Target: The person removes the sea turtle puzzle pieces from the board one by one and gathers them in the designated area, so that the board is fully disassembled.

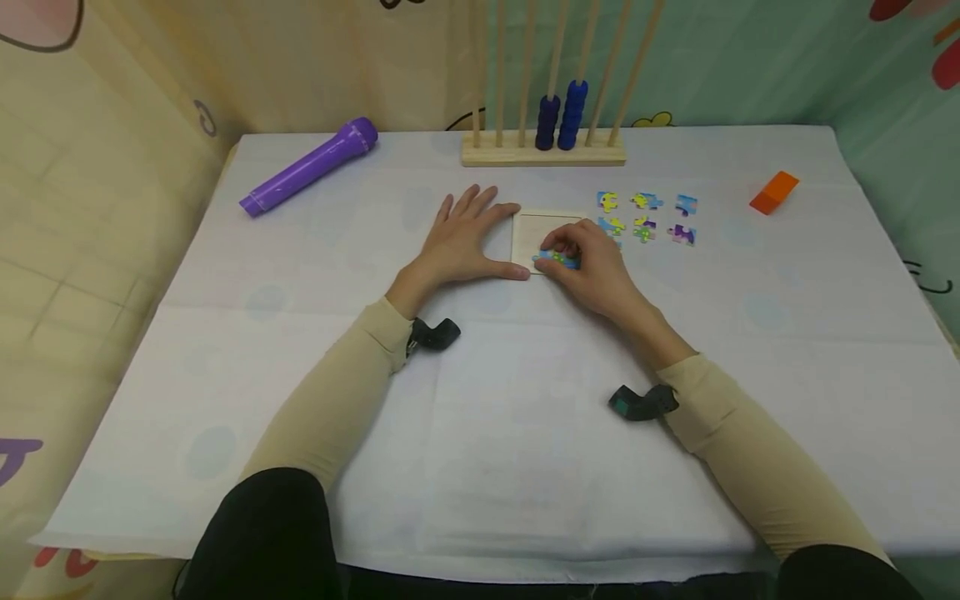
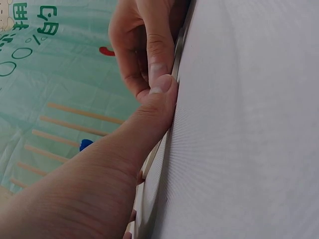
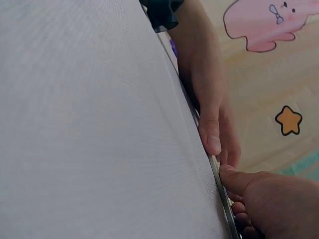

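Observation:
A pale square puzzle board with a raised rim lies on the white-covered table between the two hands. The left hand rests at its left side with fingers spread, its thumb by the near left corner and its index finger by the far left one. Over the board's near part, the right hand pinches a blue and green jigsaw piece with curled fingers. Several loose jigsaw pieces lie in rows to the board's right, one partly hidden by the right hand. Both wrist views show the hands low at the board's edge.
Behind the board stands a wooden abacus frame with dark blue beads on two of its rods. A purple toy microphone lies at the back left of the table. An orange block sits at the back right. Patterned curtains hang behind.

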The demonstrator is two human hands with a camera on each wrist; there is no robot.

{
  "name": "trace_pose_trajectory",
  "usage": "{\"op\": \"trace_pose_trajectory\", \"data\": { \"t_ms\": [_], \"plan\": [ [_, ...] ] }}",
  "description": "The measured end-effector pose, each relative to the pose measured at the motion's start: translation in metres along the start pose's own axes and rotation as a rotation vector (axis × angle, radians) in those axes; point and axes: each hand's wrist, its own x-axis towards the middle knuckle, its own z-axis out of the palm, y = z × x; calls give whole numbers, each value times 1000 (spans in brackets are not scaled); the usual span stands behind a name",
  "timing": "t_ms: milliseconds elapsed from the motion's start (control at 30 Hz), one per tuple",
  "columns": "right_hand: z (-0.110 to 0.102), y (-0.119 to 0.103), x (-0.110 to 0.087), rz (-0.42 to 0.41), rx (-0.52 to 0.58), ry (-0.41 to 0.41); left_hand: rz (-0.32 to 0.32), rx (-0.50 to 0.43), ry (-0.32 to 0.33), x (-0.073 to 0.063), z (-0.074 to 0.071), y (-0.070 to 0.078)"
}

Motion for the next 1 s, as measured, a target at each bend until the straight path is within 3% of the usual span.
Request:
{"op": "trace_pose_trajectory", "data": {
  "t_ms": [200, 333, 500, 700, 1000],
  "plan": [
    [-1, -2, 1, 39, -13, -28, 7, -1, 3, 0, -1, 0],
    [0, 0, 2, 20, -3, -20, 6, 3, 4, 0, -1, 0],
    [2, 3, 1, -22, 53, 15, -2, 2, 1, -1, -1, 0],
    [3, 4, -4, -16, 134, 70, -7, -2, -1, -1, -1, 1],
    [4, 5, -7, -29, 158, 150, -5, 3, -7, -2, -1, 2]
  ]
}}
